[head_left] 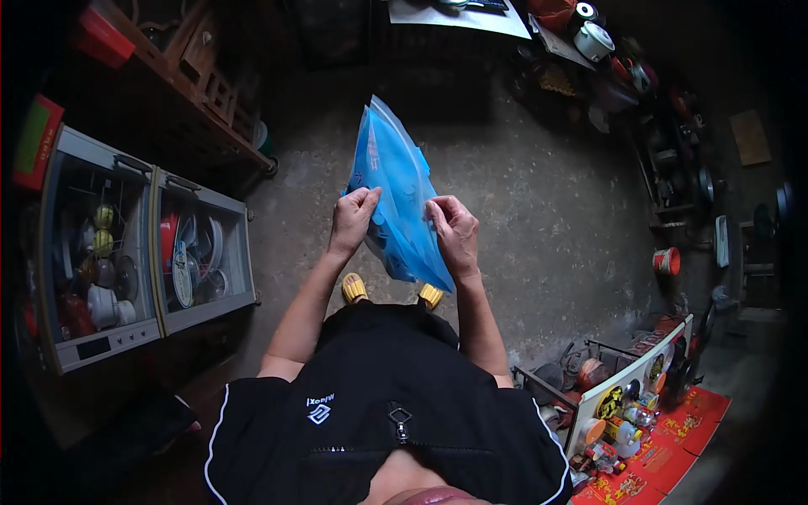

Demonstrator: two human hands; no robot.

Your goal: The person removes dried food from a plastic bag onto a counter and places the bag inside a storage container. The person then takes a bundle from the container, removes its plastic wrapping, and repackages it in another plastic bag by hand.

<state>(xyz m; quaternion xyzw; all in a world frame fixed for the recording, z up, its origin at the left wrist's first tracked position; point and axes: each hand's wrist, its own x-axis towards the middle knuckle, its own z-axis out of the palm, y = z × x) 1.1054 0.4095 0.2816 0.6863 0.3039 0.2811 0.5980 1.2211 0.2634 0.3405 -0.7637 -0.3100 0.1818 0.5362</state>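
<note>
Grey floor [555, 219]; glass-fronted cabinet [158, 252] at nine o'clock. Left hand [354, 220] and right hand [454, 231], fingers closed, grip opposite sides of a blue plastic bag [397, 181].

Lettering [320, 401] on the black shirt [379, 362] seemingly reads "Miaoxi".

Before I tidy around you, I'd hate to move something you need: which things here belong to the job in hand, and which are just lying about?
In the job:
- blue plastic bag, held by left hand and right hand

Apparently just about:
- red bucket on the right
- white lidded pot
- glass-doored cabinet
</note>
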